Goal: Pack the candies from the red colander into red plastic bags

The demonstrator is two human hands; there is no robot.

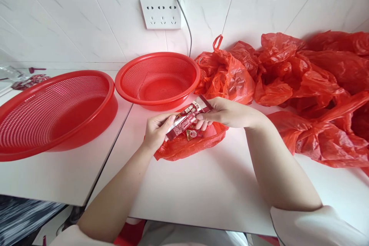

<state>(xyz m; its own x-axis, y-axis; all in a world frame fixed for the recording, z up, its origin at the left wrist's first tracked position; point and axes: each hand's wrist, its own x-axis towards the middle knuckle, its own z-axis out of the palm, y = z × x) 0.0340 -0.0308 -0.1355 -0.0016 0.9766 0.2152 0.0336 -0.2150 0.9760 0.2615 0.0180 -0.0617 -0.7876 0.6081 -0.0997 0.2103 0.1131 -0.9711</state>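
Between my two hands is a dark red snack packet [186, 120] with white and gold print, tilted with its right end higher. My left hand [157, 130] pinches its lower left end, thumb on top. Closed on its right end is my right hand [221, 113], fingers curled under. Just below the packet, an opened red plastic bag [184, 152] lies on the white table, with small red wrapped pieces [192, 133] inside. The packet and my hands partly hide what the bag holds.
Two red mesh baskets, one at left [106, 117] and one at the back [157, 102], stand on the table [207, 184]. Several filled red plastic bags [288, 77] are heaped at right. A socket panel [160, 13] with a grey cable is on the tiled wall.
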